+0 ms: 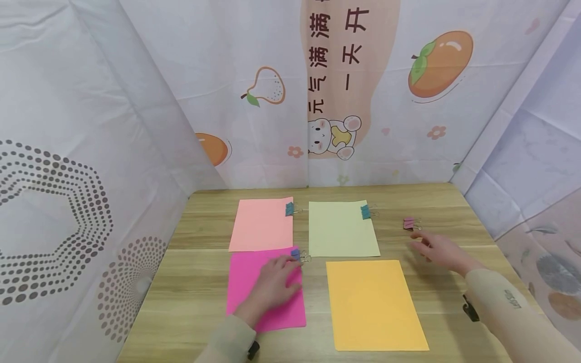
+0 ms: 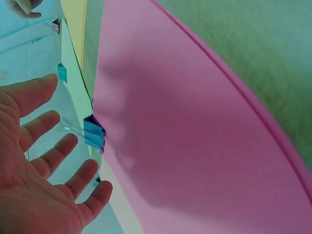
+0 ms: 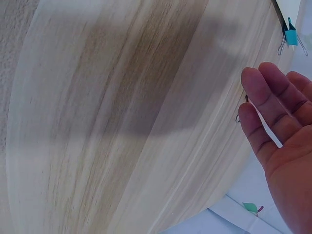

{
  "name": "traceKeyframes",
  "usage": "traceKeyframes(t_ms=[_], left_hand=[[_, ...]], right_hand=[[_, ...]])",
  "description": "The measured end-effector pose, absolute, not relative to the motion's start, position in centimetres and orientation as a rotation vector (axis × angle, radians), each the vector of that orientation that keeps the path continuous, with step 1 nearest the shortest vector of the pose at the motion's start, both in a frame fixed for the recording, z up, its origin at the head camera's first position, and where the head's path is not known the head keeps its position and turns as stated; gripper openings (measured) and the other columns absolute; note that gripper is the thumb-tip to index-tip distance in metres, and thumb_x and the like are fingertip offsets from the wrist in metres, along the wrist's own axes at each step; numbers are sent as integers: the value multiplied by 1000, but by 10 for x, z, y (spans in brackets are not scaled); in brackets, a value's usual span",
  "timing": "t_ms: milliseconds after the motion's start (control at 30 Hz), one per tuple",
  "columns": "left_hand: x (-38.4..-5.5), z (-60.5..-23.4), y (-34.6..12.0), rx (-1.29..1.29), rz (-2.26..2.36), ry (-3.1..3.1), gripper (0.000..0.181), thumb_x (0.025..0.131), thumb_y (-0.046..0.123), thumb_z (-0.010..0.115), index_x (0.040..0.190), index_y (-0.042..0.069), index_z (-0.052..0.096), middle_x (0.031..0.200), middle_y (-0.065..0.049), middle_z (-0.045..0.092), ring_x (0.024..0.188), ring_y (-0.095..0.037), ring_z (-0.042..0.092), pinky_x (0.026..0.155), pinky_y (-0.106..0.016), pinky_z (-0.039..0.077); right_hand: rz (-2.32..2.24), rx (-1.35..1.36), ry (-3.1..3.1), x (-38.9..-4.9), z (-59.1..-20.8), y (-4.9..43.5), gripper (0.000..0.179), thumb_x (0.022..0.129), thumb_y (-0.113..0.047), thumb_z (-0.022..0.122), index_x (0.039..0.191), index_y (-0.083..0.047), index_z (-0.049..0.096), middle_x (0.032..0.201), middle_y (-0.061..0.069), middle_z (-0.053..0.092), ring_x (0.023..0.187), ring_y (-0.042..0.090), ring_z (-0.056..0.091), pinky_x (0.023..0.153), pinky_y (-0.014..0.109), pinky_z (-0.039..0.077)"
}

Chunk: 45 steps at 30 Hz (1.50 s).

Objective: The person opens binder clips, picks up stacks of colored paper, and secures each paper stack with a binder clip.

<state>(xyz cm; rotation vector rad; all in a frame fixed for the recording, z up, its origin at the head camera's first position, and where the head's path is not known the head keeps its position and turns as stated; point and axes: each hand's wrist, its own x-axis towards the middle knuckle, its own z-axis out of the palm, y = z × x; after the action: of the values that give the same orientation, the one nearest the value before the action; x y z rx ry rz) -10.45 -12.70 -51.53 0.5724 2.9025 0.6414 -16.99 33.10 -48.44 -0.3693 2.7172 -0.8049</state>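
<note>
My left hand [image 1: 272, 287] lies flat with straight fingers on the magenta sheet [image 1: 247, 282], fingertips close to the blue binder clip [image 1: 296, 254] at its top right corner. The left wrist view shows the open palm [image 2: 44, 161] beside that blue clip [image 2: 93, 132] and the magenta sheet [image 2: 195, 146]. My right hand [image 1: 438, 249] hovers open over the wooden table [image 1: 199, 282], just below a loose pink binder clip [image 1: 409, 223]. The right wrist view shows its straight fingers [image 3: 273, 117] above the wood.
A salmon sheet [image 1: 262, 224] and a pale green sheet [image 1: 341, 229] lie at the back, each with a teal clip [image 1: 289, 208] [image 1: 365, 212]. An orange sheet [image 1: 374, 305] without a clip lies front centre. Printed cloth walls enclose the table.
</note>
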Motion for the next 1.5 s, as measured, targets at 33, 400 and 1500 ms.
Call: traceKeyframes(t_ms=[33, 400, 1500], left_hand=[[-104, -516, -125, 578, 640, 2900, 52, 92, 30, 74, 142, 21, 60, 143, -4, 53, 134, -35, 47, 110, -58, 38], [-101, -517, -110, 614, 635, 2872, 54, 90, 32, 75, 141, 24, 60, 146, -2, 52, 135, -35, 46, 112, -58, 37], [-82, -541, -75, 1045, 169, 2843, 65, 89, 62, 68, 145, 31, 55, 152, 0, 46, 140, -30, 39, 117, -53, 30]], right_hand=[[-808, -370, 2718, -170, -485, 332, 47, 108, -28, 54, 138, 7, 51, 80, 5, 60, 67, 19, 58, 58, 32, 43], [-811, -340, 2699, -170, -484, 336, 50, 108, -30, 52, 140, 7, 49, 81, 6, 60, 68, 19, 56, 58, 33, 42], [-752, -359, 2722, -175, -491, 341, 49, 109, -31, 51, 137, 9, 51, 78, 3, 59, 64, 16, 53, 59, 33, 42]])
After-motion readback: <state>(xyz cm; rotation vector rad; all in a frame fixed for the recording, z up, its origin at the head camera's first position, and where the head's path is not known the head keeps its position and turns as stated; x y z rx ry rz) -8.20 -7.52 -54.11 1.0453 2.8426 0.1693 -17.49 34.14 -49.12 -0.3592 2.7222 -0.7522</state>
